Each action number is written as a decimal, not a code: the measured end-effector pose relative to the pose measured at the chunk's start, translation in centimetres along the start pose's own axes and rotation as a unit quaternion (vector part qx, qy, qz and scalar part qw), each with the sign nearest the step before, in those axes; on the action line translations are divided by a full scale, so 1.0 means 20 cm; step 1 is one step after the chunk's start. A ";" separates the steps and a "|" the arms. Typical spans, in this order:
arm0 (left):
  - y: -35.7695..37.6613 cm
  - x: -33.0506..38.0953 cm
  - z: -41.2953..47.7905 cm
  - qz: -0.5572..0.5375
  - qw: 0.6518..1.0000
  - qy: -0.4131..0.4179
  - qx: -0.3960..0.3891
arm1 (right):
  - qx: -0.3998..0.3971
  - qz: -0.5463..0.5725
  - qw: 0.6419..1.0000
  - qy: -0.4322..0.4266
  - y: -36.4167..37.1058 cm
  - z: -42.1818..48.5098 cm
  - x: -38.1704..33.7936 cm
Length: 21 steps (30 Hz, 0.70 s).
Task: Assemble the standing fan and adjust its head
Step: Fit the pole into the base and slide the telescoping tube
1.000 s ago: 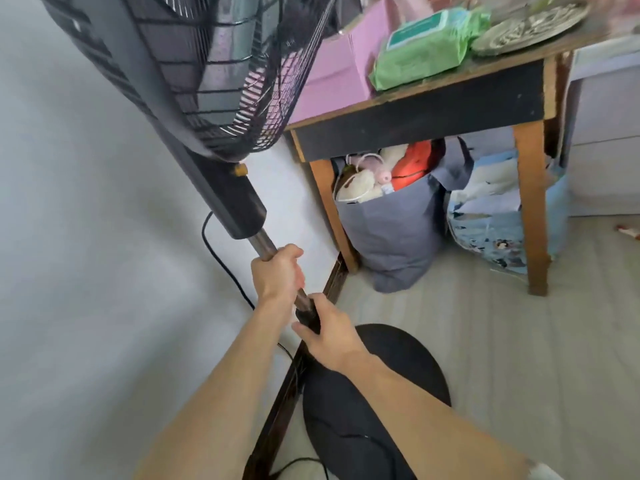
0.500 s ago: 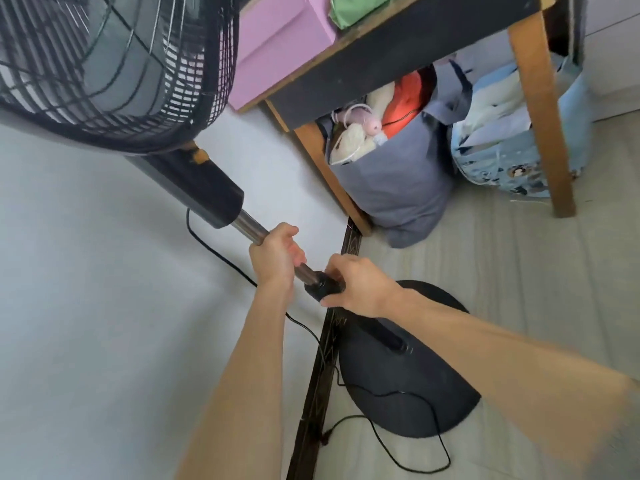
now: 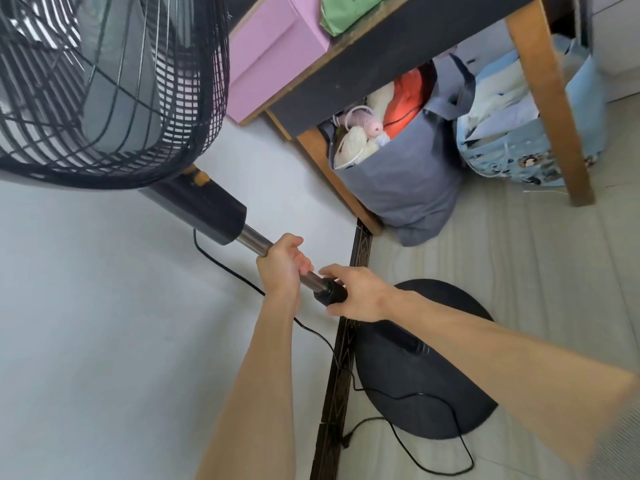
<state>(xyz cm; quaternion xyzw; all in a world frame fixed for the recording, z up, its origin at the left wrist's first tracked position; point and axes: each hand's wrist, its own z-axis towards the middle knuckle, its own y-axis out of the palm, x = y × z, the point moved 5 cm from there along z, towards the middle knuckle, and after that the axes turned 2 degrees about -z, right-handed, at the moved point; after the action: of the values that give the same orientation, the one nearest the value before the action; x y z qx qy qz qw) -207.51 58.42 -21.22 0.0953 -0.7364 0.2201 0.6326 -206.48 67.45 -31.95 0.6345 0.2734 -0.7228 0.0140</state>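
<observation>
The left hand (image 3: 282,268) is wrapped tight around the pole (image 3: 256,241); just below it the right hand (image 3: 356,294) closes around the collar (image 3: 330,293). Above the collar the pole runs up to the fan head (image 3: 104,88); below it stands the base (image 3: 436,368). If the collar loosens while the left grip slackens, the pole could likely slide down and pinch fingers. The cord (image 3: 429,441) by the base could snag.
</observation>
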 end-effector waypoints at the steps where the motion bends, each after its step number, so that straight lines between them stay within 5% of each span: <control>1: 0.00 0.00 0.00 -0.002 1.000 -0.001 0.001 | -0.011 0.000 1.000 -0.002 0.00 0.00 0.00; 7: 0.01 0.00 0.00 0.011 1.000 -0.005 0.000 | 0.046 -0.023 0.998 0.022 -0.02 0.00 0.01; 12: 0.02 0.00 0.02 0.011 1.000 -0.014 -0.006 | -0.013 -0.009 1.000 0.009 -0.02 0.00 0.02; 21: 0.02 0.00 0.01 0.018 1.000 -0.018 -0.006 | 0.039 -0.044 0.998 0.024 0.02 -0.01 0.02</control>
<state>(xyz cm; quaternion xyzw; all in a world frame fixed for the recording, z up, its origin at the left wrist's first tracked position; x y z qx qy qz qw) -207.91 58.66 -21.36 0.0827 -0.7508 0.2251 0.6155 -206.29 67.33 -32.37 0.6390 0.2731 -0.7174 -0.0491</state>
